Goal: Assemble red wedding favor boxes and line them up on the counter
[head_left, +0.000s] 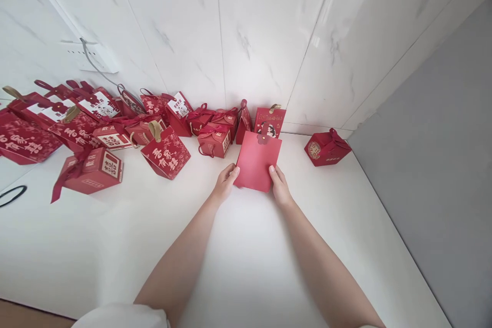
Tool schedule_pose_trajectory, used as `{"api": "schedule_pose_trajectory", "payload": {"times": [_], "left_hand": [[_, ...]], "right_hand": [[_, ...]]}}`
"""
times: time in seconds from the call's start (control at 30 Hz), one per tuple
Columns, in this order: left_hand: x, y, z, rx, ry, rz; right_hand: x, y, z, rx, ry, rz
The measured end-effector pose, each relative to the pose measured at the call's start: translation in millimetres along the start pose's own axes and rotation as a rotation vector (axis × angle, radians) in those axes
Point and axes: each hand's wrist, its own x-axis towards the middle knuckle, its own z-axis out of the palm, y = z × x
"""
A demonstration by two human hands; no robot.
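Observation:
A flat, plain red paper piece [257, 161] with a small flower-shaped tab at its top lies on the white counter [246, 256]. My left hand [225, 182] grips its lower left edge, fingers curled. My right hand [280, 184] holds its lower right edge, thumb on top. Just behind it a small red gift bag [269, 120] with a printed front and tan handle stands against the tiled wall.
Several red gift boxes with ribbons and handles crowd the back left, among them one [166, 152] with gold characters and one [91, 170] lying on its side. A single red box [326, 147] sits at the right. A socket and cable [96, 59] are on the wall.

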Motion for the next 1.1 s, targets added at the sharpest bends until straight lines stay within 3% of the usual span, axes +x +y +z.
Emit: {"api": "schedule_pose_trajectory", "payload": {"times": [0.13,0.43,0.53,0.6,0.77,0.93,1.1], "left_hand": [[-2.0,1.7,0.3,0.024,-0.016,-0.091],[-3.9,2.6,0.3,0.064,-0.004,-0.142],[-6.0,1.3,-3.1,0.220,0.114,-0.022],[-7.2,-0.7,-5.9,0.307,0.204,0.119],[-10.6,6.5,-2.6,0.273,0.144,0.348],[-10.7,52.7,9.1,0.371,0.224,0.554],[-4.9,91.9,4.9,0.594,0.108,0.647]], "right_hand": [[-0.9,-0.8,4.5,-0.038,-0.040,0.024],[1.2,6.2,7.3,-0.076,0.062,0.005],[-1.1,6.9,7.0,-0.094,0.061,-0.030],[-4.4,6.8,7.7,-0.124,0.108,-0.137],[-13.0,-8.4,14.0,-0.261,0.251,-0.509],[-14.4,-43.3,18.8,-0.587,0.138,-0.796],[-13.9,-60.1,20.2,-0.683,0.018,-0.852]]}}
